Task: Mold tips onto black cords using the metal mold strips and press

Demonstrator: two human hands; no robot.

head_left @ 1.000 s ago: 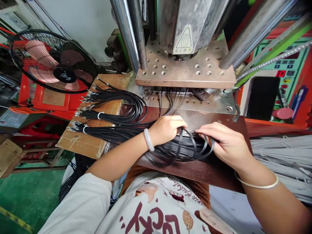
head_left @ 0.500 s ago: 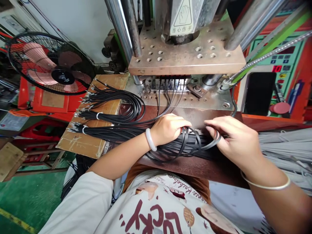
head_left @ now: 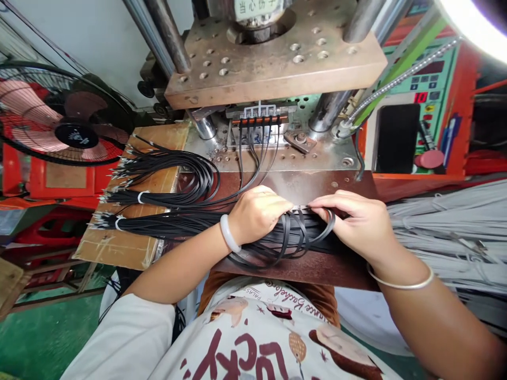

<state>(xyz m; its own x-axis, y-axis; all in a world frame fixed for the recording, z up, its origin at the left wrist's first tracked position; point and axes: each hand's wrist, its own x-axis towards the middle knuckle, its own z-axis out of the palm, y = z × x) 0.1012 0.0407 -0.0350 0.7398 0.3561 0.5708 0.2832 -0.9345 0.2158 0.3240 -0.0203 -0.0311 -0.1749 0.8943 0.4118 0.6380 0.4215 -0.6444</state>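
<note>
My left hand (head_left: 257,215) is closed, thumb and fingers pinching black cables (head_left: 285,232) that loop down in front of it. Close by on the right, my right hand (head_left: 352,219) pinches the end of a black cable, which curves in a loop below its fingers. A small shiny strip (head_left: 300,208) lies between the two sets of fingertips; its kind is unclear. Under both hands, more black cables run along the brown work surface (head_left: 253,266). In the press, several black cables hang from an orange-brown bar (head_left: 259,121) with a pale branched plastic piece (head_left: 260,110) behind it.
The press's thick upper plate (head_left: 277,79) overhangs the back. Tied black cable bundles (head_left: 154,196) rest on cardboard (head_left: 137,248) at left, near a fan (head_left: 77,134). Grey cables (head_left: 447,227) lie at right, below a phone (head_left: 399,138). A bright lamp (head_left: 481,26) is top right.
The press gap has widened, and the pale branched piece now shows. My right hand's fingertips have come closer to my left hand's. The view has shifted, bringing the lamp in.
</note>
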